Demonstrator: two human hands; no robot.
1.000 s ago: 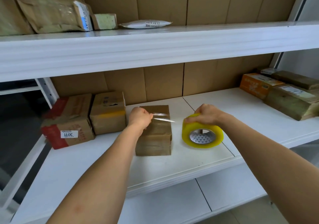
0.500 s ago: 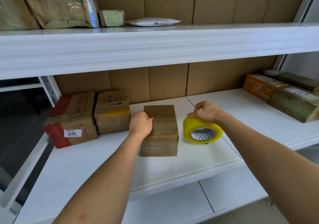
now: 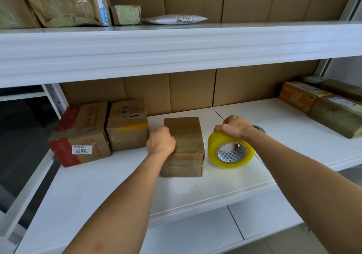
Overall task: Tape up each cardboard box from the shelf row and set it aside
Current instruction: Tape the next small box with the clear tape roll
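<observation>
**Box steadied, tape roll parked beside it**

Two taped boxes sit together at the shelf's left, likely the set-aside pile. The left hand, fingers curled into a fist, presses the left edge of the brown box, probably smoothing tape down. That box lies flat mid-shelf, its long axis running front to back. Just beside it, the right hand grips the yellow tape roll from above, standing it on edge, core facing the person.
</observation>
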